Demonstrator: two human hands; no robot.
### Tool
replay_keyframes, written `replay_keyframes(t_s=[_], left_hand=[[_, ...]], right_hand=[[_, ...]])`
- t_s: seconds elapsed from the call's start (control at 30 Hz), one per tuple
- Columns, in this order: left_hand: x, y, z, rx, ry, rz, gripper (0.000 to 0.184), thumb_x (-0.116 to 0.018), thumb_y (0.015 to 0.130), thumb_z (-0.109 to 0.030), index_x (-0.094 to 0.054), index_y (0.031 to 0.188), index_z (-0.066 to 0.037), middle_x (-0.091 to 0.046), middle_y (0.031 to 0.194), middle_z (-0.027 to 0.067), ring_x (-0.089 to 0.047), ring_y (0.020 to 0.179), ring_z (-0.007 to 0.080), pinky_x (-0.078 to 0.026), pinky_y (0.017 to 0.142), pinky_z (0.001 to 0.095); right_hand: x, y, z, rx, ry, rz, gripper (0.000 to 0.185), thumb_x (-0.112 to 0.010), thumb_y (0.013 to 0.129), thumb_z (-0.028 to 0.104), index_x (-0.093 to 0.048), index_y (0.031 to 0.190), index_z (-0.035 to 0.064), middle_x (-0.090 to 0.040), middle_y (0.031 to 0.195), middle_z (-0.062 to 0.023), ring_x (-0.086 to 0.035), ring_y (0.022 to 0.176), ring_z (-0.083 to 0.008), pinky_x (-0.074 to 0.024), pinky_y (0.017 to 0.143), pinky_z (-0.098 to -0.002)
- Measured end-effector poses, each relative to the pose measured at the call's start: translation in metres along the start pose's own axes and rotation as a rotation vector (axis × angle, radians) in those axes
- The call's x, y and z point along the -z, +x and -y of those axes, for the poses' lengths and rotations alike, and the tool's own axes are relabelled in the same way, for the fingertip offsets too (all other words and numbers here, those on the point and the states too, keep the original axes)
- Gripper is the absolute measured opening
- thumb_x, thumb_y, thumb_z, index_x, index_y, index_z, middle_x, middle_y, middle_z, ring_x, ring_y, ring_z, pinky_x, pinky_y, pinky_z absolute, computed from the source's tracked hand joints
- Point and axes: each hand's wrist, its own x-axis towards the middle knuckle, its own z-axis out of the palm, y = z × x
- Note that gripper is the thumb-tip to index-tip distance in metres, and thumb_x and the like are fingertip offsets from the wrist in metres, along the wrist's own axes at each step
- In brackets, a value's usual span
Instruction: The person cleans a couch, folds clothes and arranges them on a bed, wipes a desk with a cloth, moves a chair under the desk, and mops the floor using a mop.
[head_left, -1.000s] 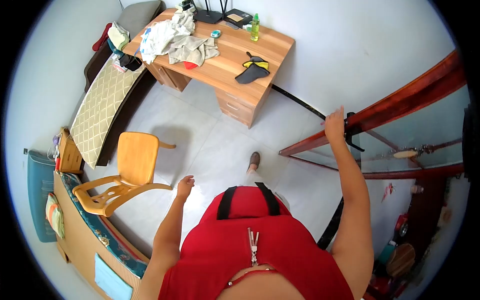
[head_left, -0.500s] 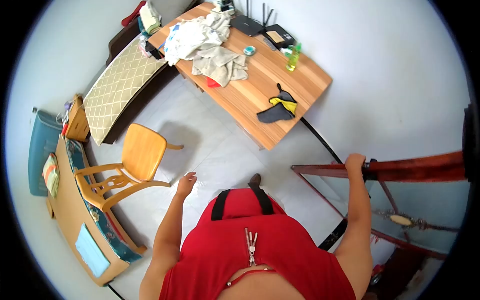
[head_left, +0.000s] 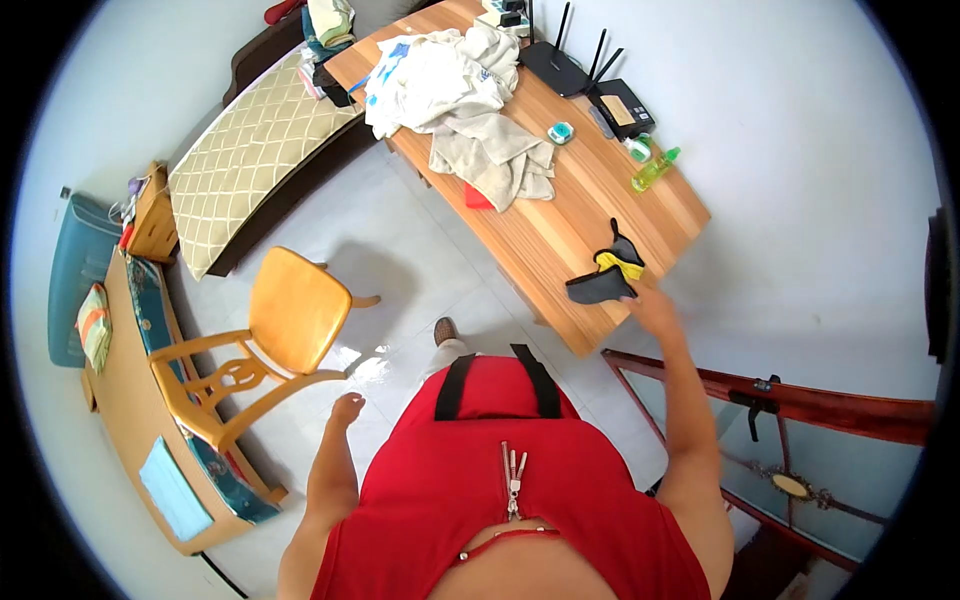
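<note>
At the near corner of the wooden table, my right hand (head_left: 656, 308) has its fingertips closed on the edge of a grey and yellow cloth (head_left: 602, 285) with black edging. The cloth lies folded on the tabletop, and a loop sticks up from its far end. My left hand (head_left: 347, 408) hangs low over the floor beside a wooden chair (head_left: 290, 305). Its fingers are loosely bent and slightly apart, with nothing visible in them.
The wooden table (head_left: 575, 215) bears white clothes (head_left: 440, 85), a beige cloth (head_left: 495, 155), a green spray bottle (head_left: 655, 170) and a black router (head_left: 553, 68). At right stands a red-framed glass door (head_left: 840, 405). A padded bench (head_left: 255, 150) and a bed (head_left: 140, 370) are at left.
My right hand has let go of the door's red frame and moved up and left to the cloth. The view has shifted, and my left hand has moved lower.
</note>
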Motion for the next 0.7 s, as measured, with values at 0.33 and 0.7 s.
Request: replay_keyframes(t_s=[0.33,0.7], left_hand=[[0.196,0.096,-0.165,-0.422,-0.047,-0.323,0.034,-0.057,0.09,-0.028,-0.062,0.116,-0.007,-0.068,0.102,0.0183,-0.066,0.094,0.0324,-0.052,0.08,0.0388],[0.166,0.084,-0.131,-0.23,-0.033,-0.158,0.038,-0.057,0.09,-0.03,-0.061,0.119,-0.006,-0.067,0.107,0.0195,-0.064,0.099,0.0338,-0.05,0.086,0.04]], right_hand=[[-0.059,0.201,0.263,0.273,-0.018,-0.281,0.07,-0.067,0.082,0.033,-0.038,0.143,0.0186,-0.026,0.151,-0.0177,-0.028,0.136,-0.0401,-0.0341,0.103,-0.0567],[-0.055,0.309,0.316,0.173,-0.222,-0.12,0.078,-0.077,0.073,0.034,-0.039,0.141,0.0287,-0.011,0.155,-0.0134,-0.017,0.139,-0.0441,-0.0314,0.102,-0.0649]])
